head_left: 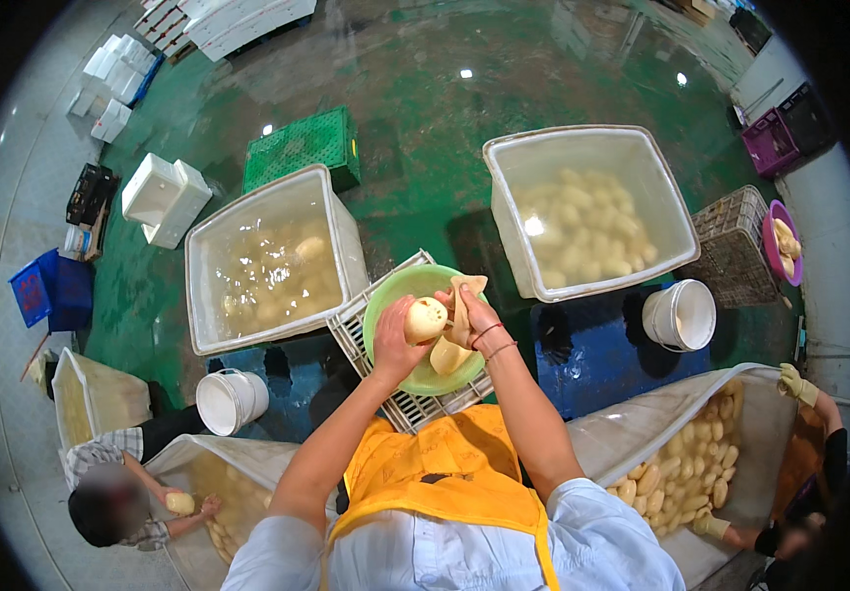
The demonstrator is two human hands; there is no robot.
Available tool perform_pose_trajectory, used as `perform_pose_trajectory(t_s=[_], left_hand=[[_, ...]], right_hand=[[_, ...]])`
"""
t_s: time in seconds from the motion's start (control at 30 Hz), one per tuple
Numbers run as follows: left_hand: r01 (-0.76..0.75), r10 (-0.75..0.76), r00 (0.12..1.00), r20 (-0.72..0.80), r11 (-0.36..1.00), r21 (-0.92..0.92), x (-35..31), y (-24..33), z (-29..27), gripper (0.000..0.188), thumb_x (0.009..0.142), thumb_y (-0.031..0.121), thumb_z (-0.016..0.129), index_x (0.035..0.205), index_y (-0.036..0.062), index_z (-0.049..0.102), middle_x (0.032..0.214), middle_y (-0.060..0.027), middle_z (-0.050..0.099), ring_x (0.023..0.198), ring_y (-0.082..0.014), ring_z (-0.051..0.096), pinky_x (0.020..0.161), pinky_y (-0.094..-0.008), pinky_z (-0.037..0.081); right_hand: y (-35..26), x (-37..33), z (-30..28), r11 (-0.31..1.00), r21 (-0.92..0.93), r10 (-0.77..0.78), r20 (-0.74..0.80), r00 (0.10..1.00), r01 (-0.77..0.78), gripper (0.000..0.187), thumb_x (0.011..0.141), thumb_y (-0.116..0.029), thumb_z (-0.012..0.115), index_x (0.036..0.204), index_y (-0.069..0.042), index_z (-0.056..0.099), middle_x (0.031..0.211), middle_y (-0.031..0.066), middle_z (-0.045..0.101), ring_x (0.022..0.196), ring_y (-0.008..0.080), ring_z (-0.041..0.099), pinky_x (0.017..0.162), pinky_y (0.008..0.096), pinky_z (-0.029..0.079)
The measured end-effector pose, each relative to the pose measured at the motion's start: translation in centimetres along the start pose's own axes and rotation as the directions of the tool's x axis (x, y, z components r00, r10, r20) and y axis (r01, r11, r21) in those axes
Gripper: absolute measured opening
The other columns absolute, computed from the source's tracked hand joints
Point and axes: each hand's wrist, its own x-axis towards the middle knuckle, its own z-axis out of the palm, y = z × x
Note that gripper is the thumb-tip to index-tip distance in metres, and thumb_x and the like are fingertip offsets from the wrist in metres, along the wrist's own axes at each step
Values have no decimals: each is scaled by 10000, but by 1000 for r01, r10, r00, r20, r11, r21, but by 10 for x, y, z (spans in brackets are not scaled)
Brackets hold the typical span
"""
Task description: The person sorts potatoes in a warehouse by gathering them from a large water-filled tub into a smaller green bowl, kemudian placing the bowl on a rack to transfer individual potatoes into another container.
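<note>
A pale, rounded lotus root segment [426,320], with holes showing at its end, is wrapped by the fingers of my left hand [400,340]. My right hand [476,317] grips a long, pale, curved piece of lotus root [462,300] close beside it. Both hands are over a light green bowl [381,307]. Another pale lotus root piece [450,358] lies in the bowl, its upper part hidden by the held piece. A light grey slatted crate [413,412] carries the bowl in front of my orange apron.
Beyond the bowl, a white tub [193,293] of lotus roots in water stands left and another tub [689,222] right. White buckets [231,402] [679,315] flank me. Co-workers' hands [170,500] [797,384] are at tubs on both sides. A green crate [302,148] lies ahead.
</note>
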Motion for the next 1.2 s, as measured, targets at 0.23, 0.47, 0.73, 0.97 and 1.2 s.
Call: perform_pose_trajectory(t_s=[0.23,0.47,0.73,0.97,1.2], left_hand=[[-97,83,993,89,982,160,5,-1,-5,657,526,39,671,1142,151,472,1166,-100,463,1139,-297,394,943,-423,282],[-189,53,900,433,943,276,30,23,-38,698,521,125,709,1175,177,471,1225,-102,412,1134,-312,373,932,-425,300],[-259,71,612,788,959,115,76,0,-60,973,468,399,782,1264,59,338,1220,-138,433,1151,-331,364,929,-408,323],[28,-45,538,842,999,35,79,-4,-41,977,476,395,784,1253,31,317,1147,-191,489,1027,-336,494,855,-361,407],[82,-273,818,507,927,366,38,5,-33,777,444,382,770,1103,80,489,1009,-98,551,896,-283,533,744,-398,411]], right_hand=[[1,-32,34,996,-89,21,182,983,-5,385,895,-416,364,1128,-121,444,1043,93,549,875,241,583,668,429,506],[13,-43,31,999,40,-6,154,988,-1,366,892,-370,406,1120,-90,467,999,93,566,841,213,591,650,362,517],[3,-35,24,952,-274,-52,293,955,136,379,894,-345,419,1103,-39,500,987,75,573,842,143,573,714,256,476],[-4,-22,24,965,-251,-45,135,990,78,403,891,-407,373,1081,-79,511,910,50,584,778,140,573,657,280,481],[-8,-51,30,996,-35,86,101,991,-83,516,877,-503,282,1167,-99,418,1059,88,529,906,223,549,733,371,484]])
